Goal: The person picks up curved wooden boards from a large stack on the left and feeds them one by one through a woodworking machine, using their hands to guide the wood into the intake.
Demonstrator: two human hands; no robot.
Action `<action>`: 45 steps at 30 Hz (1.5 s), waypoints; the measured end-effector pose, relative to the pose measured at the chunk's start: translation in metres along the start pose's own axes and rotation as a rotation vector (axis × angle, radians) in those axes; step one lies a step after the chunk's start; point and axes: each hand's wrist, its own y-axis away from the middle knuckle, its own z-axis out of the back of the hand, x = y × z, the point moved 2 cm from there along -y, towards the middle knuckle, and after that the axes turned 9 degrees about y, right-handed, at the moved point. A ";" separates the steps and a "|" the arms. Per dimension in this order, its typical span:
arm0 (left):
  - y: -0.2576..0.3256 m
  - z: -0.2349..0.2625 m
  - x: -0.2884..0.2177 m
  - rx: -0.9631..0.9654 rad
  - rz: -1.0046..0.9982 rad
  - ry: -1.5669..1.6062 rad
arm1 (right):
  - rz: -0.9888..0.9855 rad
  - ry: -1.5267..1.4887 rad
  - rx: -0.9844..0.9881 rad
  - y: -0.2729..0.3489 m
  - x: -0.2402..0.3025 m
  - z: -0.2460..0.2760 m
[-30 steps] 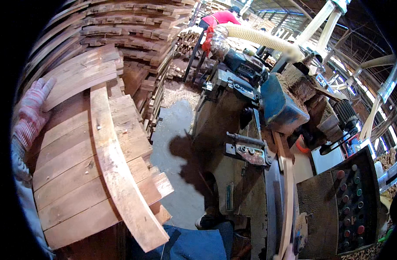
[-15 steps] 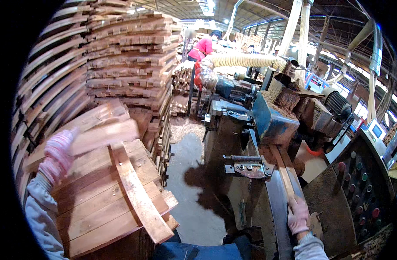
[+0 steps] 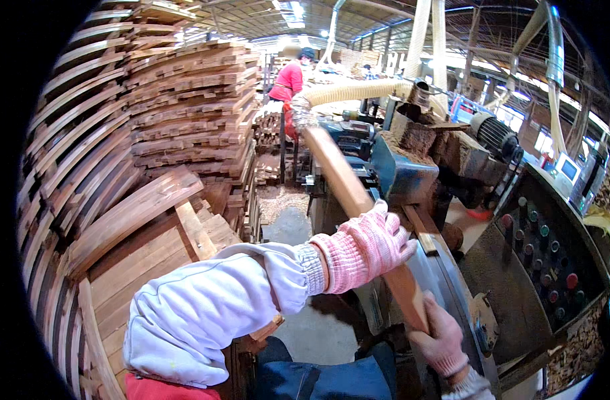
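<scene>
Board: held aslant in left hand and right hand, in front of the machine, blocking part of it from view.
Left hand: pink-gloved, closed over the board near its middle.
Right hand: also gloved, gripping the near end.
Strip: lying on the worktop, running in under the machine's blue housing.
Sleeve: pale grey, crossing in front of the pile, hiding much of it.
Pile: laid flat at left, topped by a thick crosswise plank.
Stack: towering behind the pile, bordering a narrow floor gap.
Panel: standing right of the worktop, studded with coloured buttons.
Hose: pale, ribbed, stretched behind the machine.
Co-worker: in red, bent forward beyond the hose.
</scene>
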 end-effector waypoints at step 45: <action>0.433 0.071 0.150 0.559 1.380 -0.380 | -0.220 0.536 -0.050 0.039 -0.133 -0.020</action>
